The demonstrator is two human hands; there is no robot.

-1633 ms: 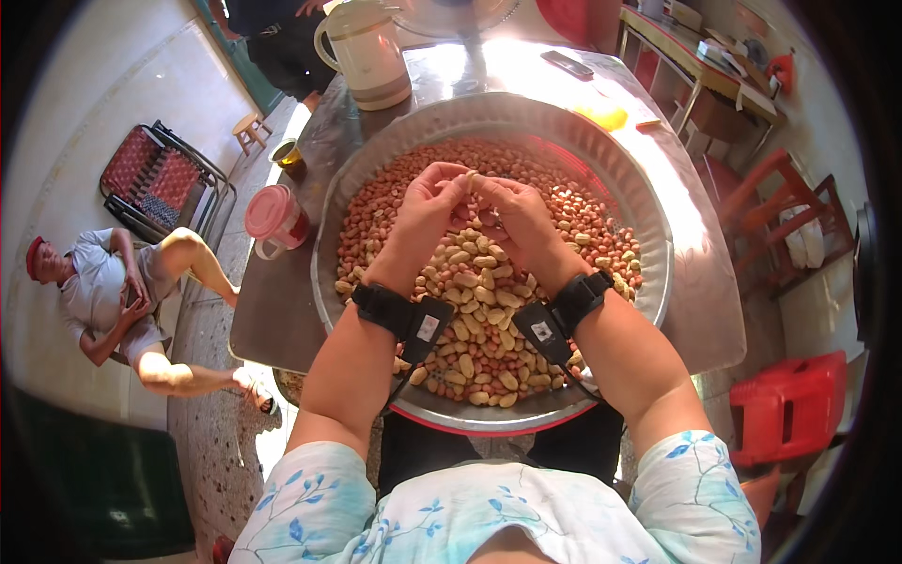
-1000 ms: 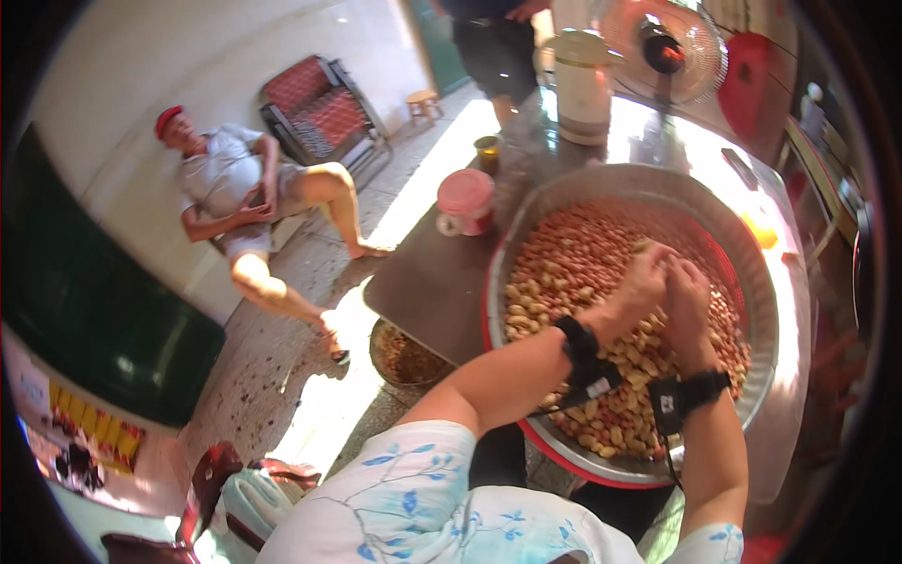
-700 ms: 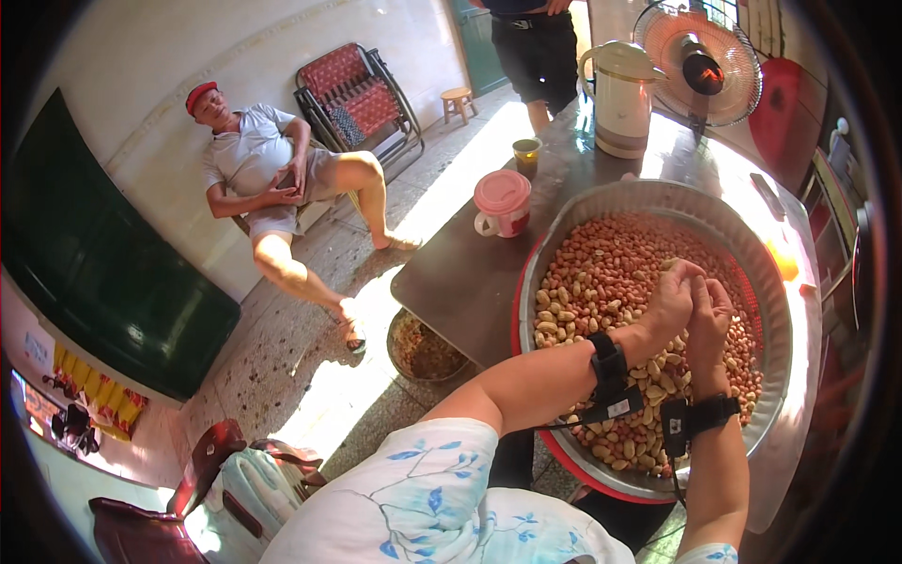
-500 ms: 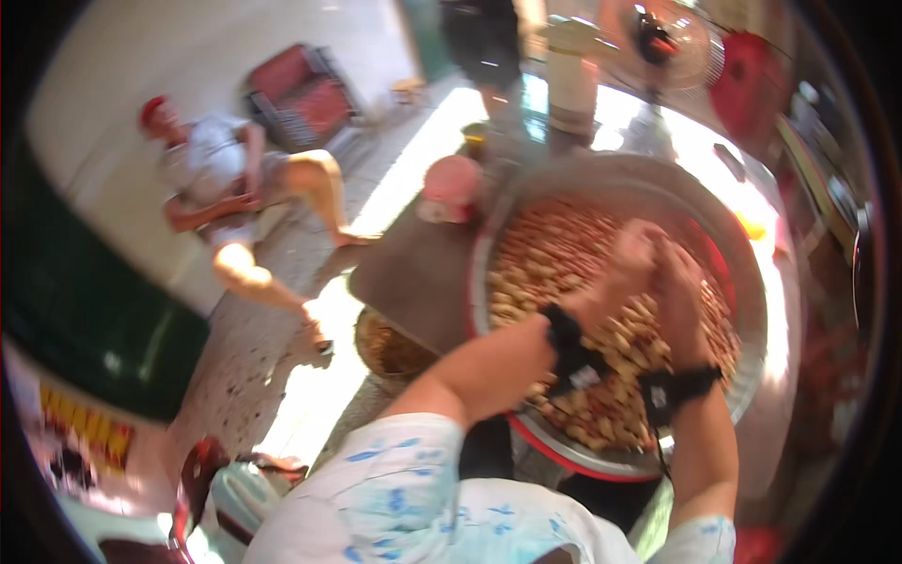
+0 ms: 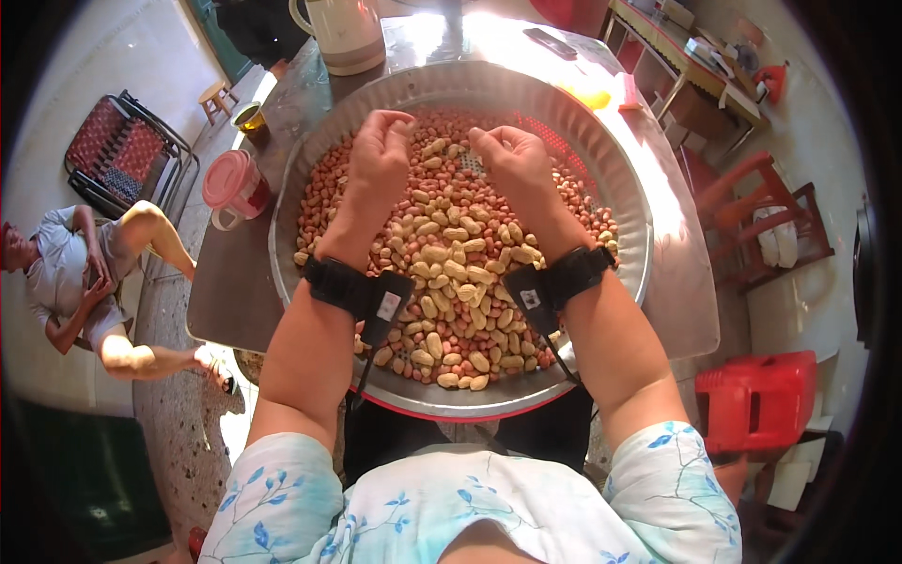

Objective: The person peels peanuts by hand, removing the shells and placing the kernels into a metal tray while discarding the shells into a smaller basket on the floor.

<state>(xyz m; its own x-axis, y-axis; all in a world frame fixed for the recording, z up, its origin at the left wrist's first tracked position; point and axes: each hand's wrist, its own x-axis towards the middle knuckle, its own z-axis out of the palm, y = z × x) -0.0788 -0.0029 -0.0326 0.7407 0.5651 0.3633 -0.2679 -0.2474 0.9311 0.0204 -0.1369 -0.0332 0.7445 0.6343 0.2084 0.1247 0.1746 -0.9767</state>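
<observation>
Both my hands are over a large round metal basin [image 5: 413, 89], toward its far side. Peanuts in the shell [image 5: 456, 270] are heaped in its middle, with loose red-skinned peanut kernels [image 5: 324, 183] around and beneath them. My left hand [image 5: 380, 155] is closed, thumb and fingertips pinched together. My right hand [image 5: 519, 162] is closed in a similar pinch, a short gap from the left. Anything between the fingertips is too small or hidden to name. Each wrist wears a black strap with a small box, the left [image 5: 362, 296] and the right [image 5: 554, 287].
The basin stands on a grey table [image 5: 235, 296]. Around it are a pink-lidded cup [image 5: 235, 183], a beige jug [image 5: 346, 33] and a phone [image 5: 550, 42]. A seated person [image 5: 80, 268] is at the left; a red stool [image 5: 759, 399] and wooden chair [image 5: 766, 211] are at the right.
My hands were close together over the far part of the basin; now they are apart. The whole view has turned, bringing the basin to the middle and the seated person farther left.
</observation>
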